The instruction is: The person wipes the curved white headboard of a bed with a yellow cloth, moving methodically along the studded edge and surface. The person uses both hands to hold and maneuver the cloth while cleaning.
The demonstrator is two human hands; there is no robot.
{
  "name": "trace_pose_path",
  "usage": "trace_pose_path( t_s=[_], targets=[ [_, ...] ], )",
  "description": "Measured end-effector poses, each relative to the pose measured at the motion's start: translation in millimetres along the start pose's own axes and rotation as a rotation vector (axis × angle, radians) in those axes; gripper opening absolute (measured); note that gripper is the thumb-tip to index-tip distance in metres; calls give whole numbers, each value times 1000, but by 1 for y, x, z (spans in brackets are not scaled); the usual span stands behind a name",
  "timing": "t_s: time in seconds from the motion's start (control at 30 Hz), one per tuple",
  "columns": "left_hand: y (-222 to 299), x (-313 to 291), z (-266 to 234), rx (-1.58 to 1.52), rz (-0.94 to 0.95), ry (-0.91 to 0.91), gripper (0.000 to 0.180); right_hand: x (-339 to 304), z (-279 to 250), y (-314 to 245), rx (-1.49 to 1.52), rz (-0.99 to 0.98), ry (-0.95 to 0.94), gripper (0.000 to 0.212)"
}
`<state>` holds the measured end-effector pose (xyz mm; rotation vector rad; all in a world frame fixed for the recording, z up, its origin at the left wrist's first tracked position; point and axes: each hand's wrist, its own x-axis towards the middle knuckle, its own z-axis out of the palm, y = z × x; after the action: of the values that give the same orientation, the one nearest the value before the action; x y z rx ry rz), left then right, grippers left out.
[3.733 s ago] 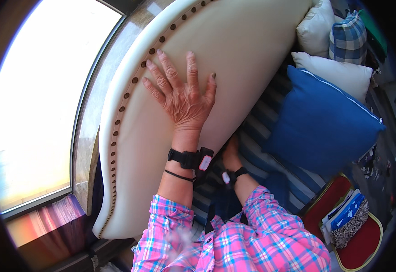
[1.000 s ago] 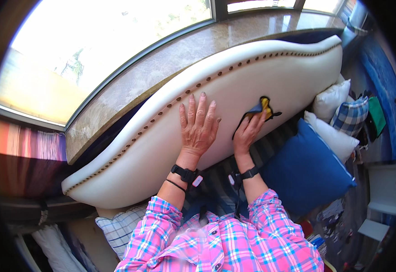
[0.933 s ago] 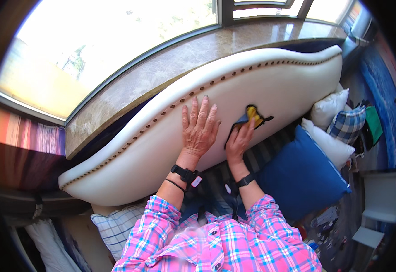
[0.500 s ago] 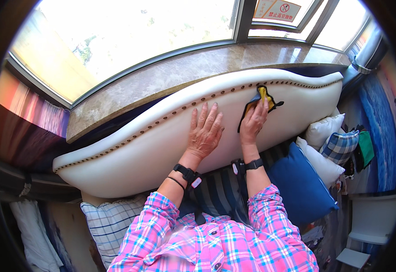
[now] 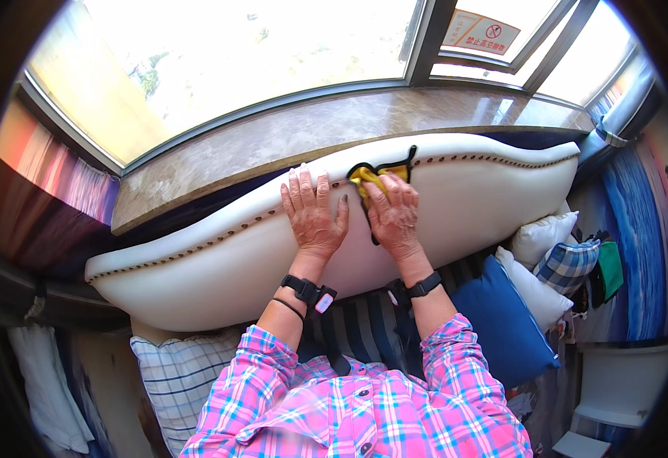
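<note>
A long white padded headboard with a row of dark studs along its curved top edge stretches across the middle. My left hand lies on it with fingers spread, the fingertips over the stud row. Just right of it, my right hand presses a yellow cloth with dark edging onto the studded edge. One corner of the cloth sticks up above the studs, and another part hangs down beside the right hand. Some of the cloth is hidden under the fingers.
Behind the headboard runs a marble window sill below a large window. A checked pillow lies at the left. On the right are a blue cushion, white cushions and a small checked cushion. A white chair stands at the lower right.
My right hand has moved left with the cloth, along the studded edge. My left hand has shifted left and up onto the stud row. The view has tilted slightly.
</note>
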<state>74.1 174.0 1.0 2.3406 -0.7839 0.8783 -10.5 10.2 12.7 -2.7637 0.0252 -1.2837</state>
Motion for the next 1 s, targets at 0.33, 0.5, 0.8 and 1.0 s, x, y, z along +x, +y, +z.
trace_pose_path(
  t_s=[0.33, 0.5, 0.8, 1.0],
  targets=[
    [1, 0, 3, 23, -18, 22, 65, -6, 0, 70, -216, 339, 212, 34],
    [2, -1, 4, 28, -23, 29, 68, -8, 10, 55, -179, 368, 222, 33],
    [0, -1, 6, 36, -9, 41, 66, 3, 4, -8, -23, 168, 55, 35],
    [0, 0, 6, 40, -4, 42, 66, 9, 0, -18, -51, 41, 19, 36]
  ],
)
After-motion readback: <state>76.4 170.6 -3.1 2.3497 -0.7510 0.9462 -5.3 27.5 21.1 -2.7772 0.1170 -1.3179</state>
